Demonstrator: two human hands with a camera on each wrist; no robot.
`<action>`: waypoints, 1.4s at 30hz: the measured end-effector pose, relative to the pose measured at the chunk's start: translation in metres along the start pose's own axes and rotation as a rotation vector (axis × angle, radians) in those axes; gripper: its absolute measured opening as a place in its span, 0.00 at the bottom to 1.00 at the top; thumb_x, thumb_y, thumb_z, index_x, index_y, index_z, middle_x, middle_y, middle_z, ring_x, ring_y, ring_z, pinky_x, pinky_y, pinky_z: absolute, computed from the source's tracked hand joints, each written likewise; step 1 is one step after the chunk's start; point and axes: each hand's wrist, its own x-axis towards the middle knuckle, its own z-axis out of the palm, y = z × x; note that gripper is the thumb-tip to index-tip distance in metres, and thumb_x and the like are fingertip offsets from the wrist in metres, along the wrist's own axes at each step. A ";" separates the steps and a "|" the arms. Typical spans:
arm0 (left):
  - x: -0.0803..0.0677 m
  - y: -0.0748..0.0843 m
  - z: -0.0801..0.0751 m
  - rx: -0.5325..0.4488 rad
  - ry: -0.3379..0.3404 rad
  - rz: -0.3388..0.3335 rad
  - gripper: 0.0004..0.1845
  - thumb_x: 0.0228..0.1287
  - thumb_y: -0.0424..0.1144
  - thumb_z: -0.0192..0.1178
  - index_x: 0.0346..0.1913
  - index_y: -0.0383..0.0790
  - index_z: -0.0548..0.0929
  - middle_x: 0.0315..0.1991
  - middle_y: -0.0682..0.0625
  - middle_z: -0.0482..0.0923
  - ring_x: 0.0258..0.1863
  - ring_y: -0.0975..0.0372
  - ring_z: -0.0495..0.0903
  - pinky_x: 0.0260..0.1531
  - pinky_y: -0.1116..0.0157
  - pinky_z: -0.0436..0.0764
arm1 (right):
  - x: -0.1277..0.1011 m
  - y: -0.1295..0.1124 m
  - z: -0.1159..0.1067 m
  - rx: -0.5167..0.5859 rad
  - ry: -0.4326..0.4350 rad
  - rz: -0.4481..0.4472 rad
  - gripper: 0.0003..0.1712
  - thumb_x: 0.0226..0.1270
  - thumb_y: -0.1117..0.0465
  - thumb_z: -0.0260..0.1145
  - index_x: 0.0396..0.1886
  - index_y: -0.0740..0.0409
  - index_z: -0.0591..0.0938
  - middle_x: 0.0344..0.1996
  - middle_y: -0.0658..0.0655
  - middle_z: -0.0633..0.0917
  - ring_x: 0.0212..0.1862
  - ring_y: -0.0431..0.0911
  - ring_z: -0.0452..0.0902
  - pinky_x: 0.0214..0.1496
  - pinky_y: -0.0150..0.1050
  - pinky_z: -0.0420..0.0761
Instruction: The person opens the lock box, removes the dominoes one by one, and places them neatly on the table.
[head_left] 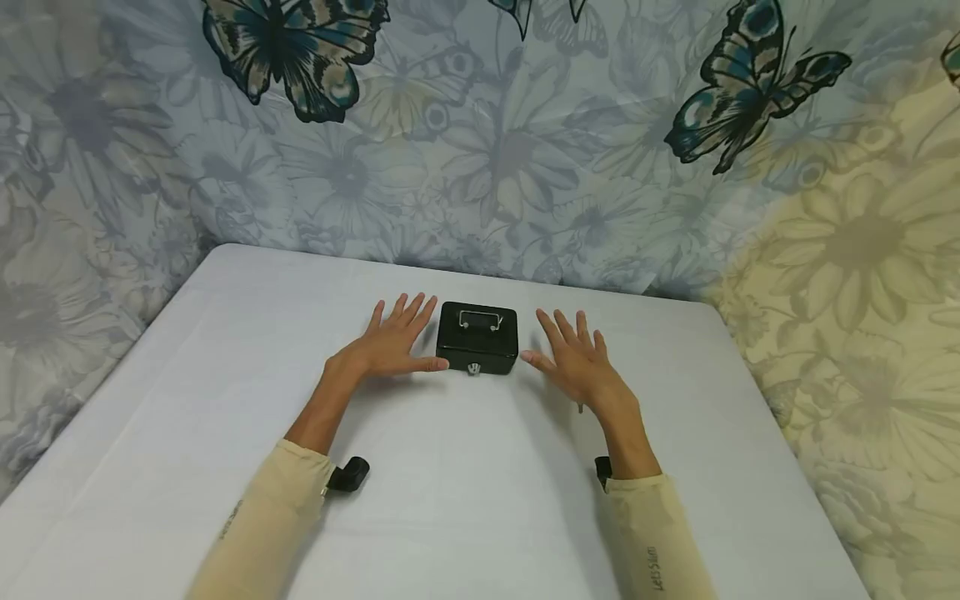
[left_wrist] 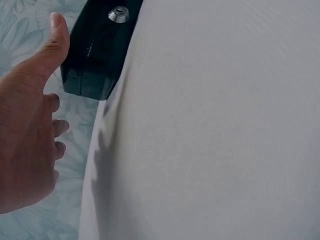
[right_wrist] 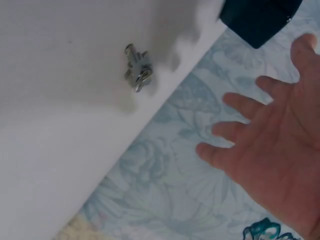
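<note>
A small black cash box (head_left: pixel 477 337) with a metal handle on its lid and a lock (head_left: pixel 473 368) on its front sits on the white table (head_left: pixel 465 500). My left hand (head_left: pixel 396 338) hovers open just left of the box, fingers spread and thumb close to the box's front corner (left_wrist: pixel 95 55). On the other side my right hand (head_left: pixel 573 357) is spread open too, a little apart from the box (right_wrist: pixel 260 17). A small bunch of keys (right_wrist: pixel 137 74) lies on the table below my right hand, barely showing in the head view (head_left: pixel 580 407).
The table is covered by a white cloth and backed by a flower and butterfly curtain (head_left: pixel 495 150) on the far side and both flanks. Both sleeves are cream, with a black camera mount (head_left: pixel 349 475) at each wrist.
</note>
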 end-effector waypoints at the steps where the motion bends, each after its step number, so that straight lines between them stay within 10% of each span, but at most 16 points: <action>1: 0.003 -0.001 0.001 -0.003 -0.010 -0.004 0.60 0.67 0.73 0.57 0.86 0.47 0.36 0.87 0.40 0.34 0.87 0.41 0.33 0.81 0.35 0.30 | 0.002 -0.001 0.001 -0.005 -0.026 0.008 0.49 0.80 0.34 0.52 0.88 0.49 0.45 0.86 0.67 0.46 0.85 0.71 0.28 0.82 0.74 0.36; 13: 0.020 -0.011 0.008 0.004 -0.078 -0.056 0.66 0.61 0.70 0.66 0.86 0.41 0.38 0.87 0.37 0.34 0.86 0.39 0.30 0.81 0.34 0.29 | 0.036 -0.023 0.025 -0.126 -0.257 0.106 0.62 0.73 0.28 0.59 0.87 0.56 0.41 0.87 0.60 0.44 0.86 0.67 0.29 0.85 0.69 0.39; 42: 0.053 -0.009 0.020 -0.025 -0.139 -0.071 0.74 0.51 0.66 0.76 0.85 0.32 0.39 0.87 0.40 0.26 0.86 0.45 0.25 0.81 0.37 0.25 | 0.061 -0.022 0.020 -0.135 -0.331 0.086 0.69 0.63 0.27 0.69 0.87 0.58 0.45 0.86 0.68 0.37 0.85 0.70 0.31 0.84 0.71 0.47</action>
